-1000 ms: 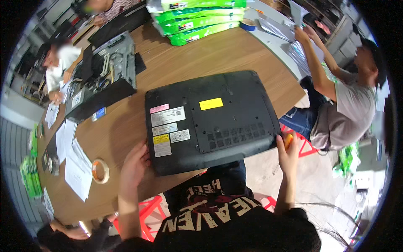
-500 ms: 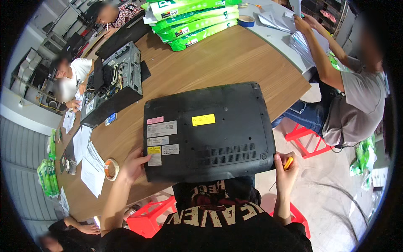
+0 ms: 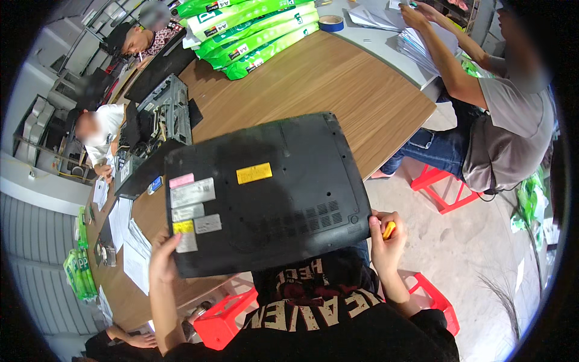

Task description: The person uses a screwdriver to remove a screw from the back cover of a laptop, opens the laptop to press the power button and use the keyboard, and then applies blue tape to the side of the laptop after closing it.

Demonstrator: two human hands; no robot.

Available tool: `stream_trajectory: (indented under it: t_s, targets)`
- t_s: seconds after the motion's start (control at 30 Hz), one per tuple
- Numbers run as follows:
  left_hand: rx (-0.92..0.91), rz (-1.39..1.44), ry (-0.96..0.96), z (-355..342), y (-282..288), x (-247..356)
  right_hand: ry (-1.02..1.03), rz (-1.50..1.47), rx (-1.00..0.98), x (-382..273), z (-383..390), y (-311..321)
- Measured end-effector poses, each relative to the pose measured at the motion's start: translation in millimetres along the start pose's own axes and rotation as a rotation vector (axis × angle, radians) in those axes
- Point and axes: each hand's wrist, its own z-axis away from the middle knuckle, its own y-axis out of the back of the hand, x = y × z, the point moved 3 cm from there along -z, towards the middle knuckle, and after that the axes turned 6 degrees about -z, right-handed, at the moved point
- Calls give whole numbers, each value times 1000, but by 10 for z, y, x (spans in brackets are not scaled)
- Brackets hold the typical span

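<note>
A black laptop point(image 3: 265, 199), bottom side up with stickers and vents, is held over the near edge of the wooden table. My left hand point(image 3: 166, 253) grips its lower left corner, thumb on a label. My right hand point(image 3: 386, 241) is closed at the right edge, thumb against the laptop, with a yellow-handled tool point(image 3: 389, 230), apparently a screwdriver, in its fingers. Behind the laptop's left side lies an opened desktop computer case point(image 3: 154, 130), with a small blue object point(image 3: 155, 185) beside it.
Table point(image 3: 350, 96) holds green paper packs point(image 3: 253, 36) and papers point(image 3: 136, 253); blue tape point(image 3: 332, 23) sits on the grey table. Co-workers point(image 3: 105, 136) point(image 3: 142, 45) are at left, another person point(image 3: 506, 127) handles papers at right. Red stools point(image 3: 431, 184) and green bags point(image 3: 525, 211) lie around.
My hands have moved left with the laptop, which is tilted somewhat differently, its left side sitting further left in view. The surroundings have shifted in view; the right-hand person still handles papers.
</note>
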Motion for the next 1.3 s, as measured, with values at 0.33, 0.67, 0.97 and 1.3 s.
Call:
stream_trajectory:
  t_s: [0.33,0.67,0.97,1.3]
  targets:
    - [13,-403,-534,387,-165,1609,-259,-475,-440,87,41,-293]
    - [207,-701,-1584,717,-1223,2174,-203,-317,-560,126,-264,-358]
    - [287,-672,-1765,834,-2078,2512,202,-15,-432,-281,-759,19]
    - [410,-424,-1926,813,-3321,2731,663,316,281,-1425,-658,-122]
